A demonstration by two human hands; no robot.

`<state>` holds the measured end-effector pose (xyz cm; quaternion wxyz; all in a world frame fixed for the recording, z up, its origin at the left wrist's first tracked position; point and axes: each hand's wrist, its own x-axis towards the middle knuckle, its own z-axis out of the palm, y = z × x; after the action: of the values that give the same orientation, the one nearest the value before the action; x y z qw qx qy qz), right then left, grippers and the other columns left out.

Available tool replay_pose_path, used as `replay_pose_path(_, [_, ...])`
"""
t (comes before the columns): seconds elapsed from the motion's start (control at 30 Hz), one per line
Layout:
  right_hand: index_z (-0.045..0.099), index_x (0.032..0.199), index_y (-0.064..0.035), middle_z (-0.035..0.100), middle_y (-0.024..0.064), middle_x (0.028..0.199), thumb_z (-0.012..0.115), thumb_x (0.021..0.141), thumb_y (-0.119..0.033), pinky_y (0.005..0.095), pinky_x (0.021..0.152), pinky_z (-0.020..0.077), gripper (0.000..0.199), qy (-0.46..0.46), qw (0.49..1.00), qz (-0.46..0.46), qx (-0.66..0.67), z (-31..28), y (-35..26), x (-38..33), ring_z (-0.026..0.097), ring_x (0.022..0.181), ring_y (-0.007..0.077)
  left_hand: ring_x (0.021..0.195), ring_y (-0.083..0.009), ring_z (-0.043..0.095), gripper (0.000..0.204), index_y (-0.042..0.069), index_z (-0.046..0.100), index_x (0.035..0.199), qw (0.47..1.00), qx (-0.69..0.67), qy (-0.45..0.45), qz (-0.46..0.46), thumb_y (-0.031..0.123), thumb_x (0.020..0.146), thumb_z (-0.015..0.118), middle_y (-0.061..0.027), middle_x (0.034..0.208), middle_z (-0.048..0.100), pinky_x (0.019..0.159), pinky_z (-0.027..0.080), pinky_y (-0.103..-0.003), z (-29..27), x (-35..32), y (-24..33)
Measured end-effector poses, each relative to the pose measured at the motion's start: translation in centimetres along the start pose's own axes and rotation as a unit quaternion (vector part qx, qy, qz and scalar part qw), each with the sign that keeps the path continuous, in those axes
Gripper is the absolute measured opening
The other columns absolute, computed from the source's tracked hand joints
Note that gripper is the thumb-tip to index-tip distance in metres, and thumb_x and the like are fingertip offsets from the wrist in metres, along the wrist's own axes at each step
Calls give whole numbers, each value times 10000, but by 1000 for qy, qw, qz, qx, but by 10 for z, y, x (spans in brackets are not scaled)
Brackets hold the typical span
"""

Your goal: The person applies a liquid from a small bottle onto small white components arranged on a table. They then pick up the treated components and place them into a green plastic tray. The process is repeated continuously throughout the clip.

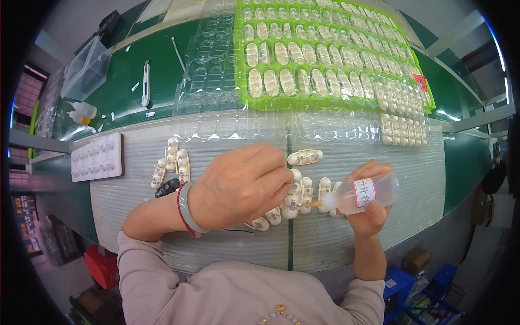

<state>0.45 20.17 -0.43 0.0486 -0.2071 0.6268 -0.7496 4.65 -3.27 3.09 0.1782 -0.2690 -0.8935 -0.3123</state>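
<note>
My right hand (367, 223) grips a translucent squeeze bottle (383, 190) with a white and red label. The bottle lies tilted on its side, its thin amber nozzle tip (312, 204) at a small cream oval part (305, 189) with metal studs. My left hand (246, 181) is closed over the row, its fingertips pinched beside another cream part (292, 209); what they hold, if anything, is hidden. More such cream parts (324, 190) stand between the hands, partly behind the bottle, and several peek out below my left wrist. One cream part (305, 157) lies apart, beyond the row.
Beyond the hands are clear plastic trays (216, 116) and a green tray (242, 81) full of cream parts. At left are a white block of parts (97, 157), a loose cluster (171, 157) with a black piece, a utility knife (145, 84), a small bottle (84, 111) and a clear bin (86, 70).
</note>
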Motion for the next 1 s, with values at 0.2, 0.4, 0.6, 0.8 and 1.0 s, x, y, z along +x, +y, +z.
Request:
replay_pose_path(0.2, [436, 991, 19, 503, 153, 841, 605, 721, -347, 276, 345, 505, 485, -1, 1000, 17, -5, 0, 0, -1, 572, 552, 184, 636, -225, 545, 187, 40, 622, 783, 1000, 2, 1, 0, -10, 620, 699, -63, 734, 542, 541, 450, -309, 0, -1, -1])
replay_pose_path(0.4, [437, 1002, 15, 503, 153, 842, 606, 722, -340, 272, 343, 502, 483, -8, 1000, 5, 1, 1, 2, 0, 569, 552, 179, 640, -226, 548, 194, 40, 624, 789, 1000, -1, 0, -1, -16, 619, 697, -64, 737, 543, 542, 453, -310, -3, -1, 0])
replay_pose_path(0.6, [437, 1002, 13, 496, 146, 841, 602, 728, -349, 270, 340, 498, 483, -4, 1000, 8, -4, 0, 2, 0, 567, 553, 175, 639, -228, 551, 199, 39, 623, 794, 1000, 1, 5, 3, -15, 619, 700, -65, 743, 547, 543, 455, -313, -2, 0, 0])
replay_pose_path(0.8, [432, 1003, 14, 495, 148, 841, 604, 732, -357, 268, 346, 502, 491, -14, 1000, -3, 4, -3, 2, -1, 563, 522, 170, 654, -230, 558, 200, 40, 623, 797, 1000, 7, 6, -6, -16, 622, 700, -64, 750, 550, 553, 459, -313, -2, -2, -1])
replay_pose_path(1.0, [430, 995, 18, 501, 155, 837, 610, 737, -372, 270, 350, 504, 502, -37, 999, -13, -20, -3, 4, -1, 571, 525, 172, 666, -229, 557, 203, 43, 623, 803, 1000, 8, -4, -12, -11, 624, 702, -63, 755, 550, 568, 459, -314, -4, -2, -1])
